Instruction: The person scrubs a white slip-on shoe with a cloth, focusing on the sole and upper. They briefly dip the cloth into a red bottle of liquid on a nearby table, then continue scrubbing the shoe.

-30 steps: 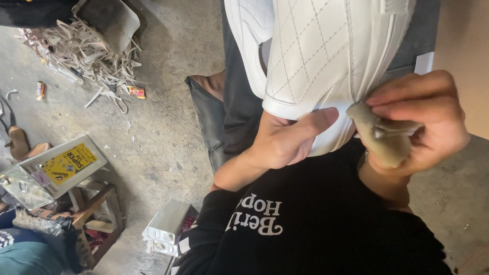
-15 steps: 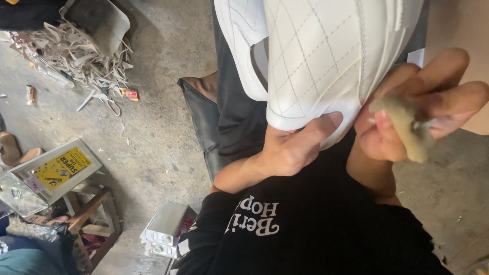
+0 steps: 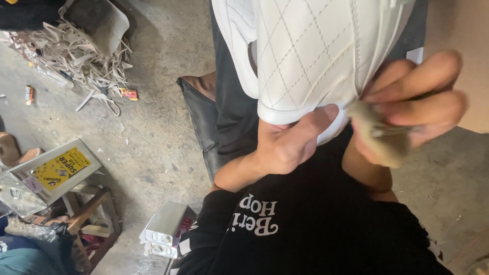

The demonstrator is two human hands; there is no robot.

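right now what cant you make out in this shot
Head view only:
- white quilted shoe: upper part cut off by the top edge.
- left hand: fingers hidden behind the shoe.
- beige pad in the right hand: motion-blurred, kind unclear.
- pile of pale scraps: too small to identify.

A pile of pale scraps [image 3: 76, 56] lies on the grey floor [image 3: 153, 137]. A flat tin with a yellow label [image 3: 53, 170] sits on a wooden stool [image 3: 94, 216], near small silver boxes [image 3: 165, 229].

Black top [image 3: 326, 224] with white lettering, sleeves pushed up.
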